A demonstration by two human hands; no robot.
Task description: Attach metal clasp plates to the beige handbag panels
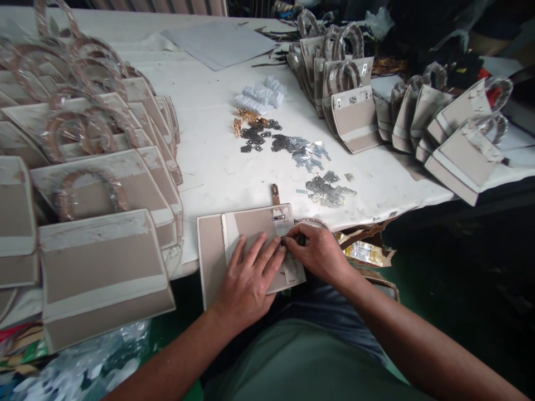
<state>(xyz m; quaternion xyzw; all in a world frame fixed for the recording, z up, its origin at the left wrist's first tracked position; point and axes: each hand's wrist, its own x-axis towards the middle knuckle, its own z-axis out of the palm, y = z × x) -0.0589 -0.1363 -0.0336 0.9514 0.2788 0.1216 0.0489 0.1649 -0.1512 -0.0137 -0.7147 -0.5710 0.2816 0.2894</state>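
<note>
Head view: both hands are at a tan panel (212, 250) that overhangs the near edge of the bench (217, 150).
The left grip (249, 284) lies flat and spread on the panel, wide open and clasping nothing; the right grip (318, 250) curls in, fingertips at the panel, but how far closed it is, or on what, I cannot tell. A clasp (275, 193) sits at the panel's far side; pale plates (328, 191) lie near the bench's near edge, strips (298, 149) farther in. Bags (102, 262) crowd the left edge, with others toward the right edge.
</note>
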